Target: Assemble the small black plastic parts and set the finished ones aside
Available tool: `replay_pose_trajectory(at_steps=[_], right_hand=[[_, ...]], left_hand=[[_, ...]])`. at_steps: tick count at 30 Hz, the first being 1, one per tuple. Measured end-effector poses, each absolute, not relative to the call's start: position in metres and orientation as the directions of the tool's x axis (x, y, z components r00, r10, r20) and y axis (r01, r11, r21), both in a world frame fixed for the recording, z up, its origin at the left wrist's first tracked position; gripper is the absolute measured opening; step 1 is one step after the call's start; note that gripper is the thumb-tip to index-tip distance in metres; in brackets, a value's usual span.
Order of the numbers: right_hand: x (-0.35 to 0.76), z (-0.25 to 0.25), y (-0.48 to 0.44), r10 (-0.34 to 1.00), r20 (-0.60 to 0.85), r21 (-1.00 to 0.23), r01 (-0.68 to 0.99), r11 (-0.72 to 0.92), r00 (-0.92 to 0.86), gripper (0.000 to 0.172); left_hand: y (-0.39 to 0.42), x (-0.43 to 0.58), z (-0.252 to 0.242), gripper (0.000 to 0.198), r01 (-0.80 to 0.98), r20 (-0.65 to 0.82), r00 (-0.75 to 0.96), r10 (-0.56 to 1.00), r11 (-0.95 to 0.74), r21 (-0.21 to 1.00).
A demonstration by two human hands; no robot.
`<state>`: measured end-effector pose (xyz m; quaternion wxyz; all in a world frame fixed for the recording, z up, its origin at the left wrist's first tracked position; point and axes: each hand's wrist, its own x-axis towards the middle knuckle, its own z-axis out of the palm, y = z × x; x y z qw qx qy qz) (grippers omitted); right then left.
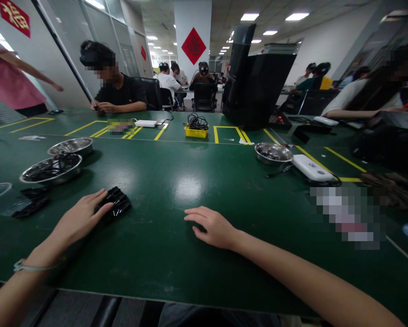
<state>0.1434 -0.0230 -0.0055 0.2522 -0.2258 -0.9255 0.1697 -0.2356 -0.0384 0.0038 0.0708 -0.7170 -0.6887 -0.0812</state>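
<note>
A glossy black ridged piece (118,201) lies on the green table (156,259), left of the middle. My left hand (83,215) is at its left end, with the thumb on the near side and the fingers on the far side; their undersides are hidden. My right hand (214,227) rests on the table to the right, its fingers loosely bent and the thumb apart, with nothing in it. Farther left, beside a clear plastic cup (1,197), are more black pieces (32,202).
Steel bowls stand at left, one with black cables (50,168), another behind it (70,146). At right are a bowl of small parts (274,154) and a white power bank (311,168). A yellow tray of cables (196,131) stands farther back. Another person (117,91) sits opposite.
</note>
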Motion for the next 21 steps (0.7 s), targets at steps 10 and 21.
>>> replay_pose_trajectory(at_steps=[10, 21], right_hand=[[0.194, -0.008, -0.022, 0.65, 0.389, -0.471, 0.465, 0.75, -0.653, 0.036], [0.228, -0.008, -0.004, 0.856, 0.31, -0.674, 0.54, 0.504, -0.413, 0.04]], left_hand=[[0.018, -0.176, 0.014, 0.06, 0.983, -0.034, 0.152, 0.988, -0.148, 0.108], [0.009, -0.022, -0.001, 0.064, 0.722, 0.064, 0.675, 0.735, -0.676, 0.148]])
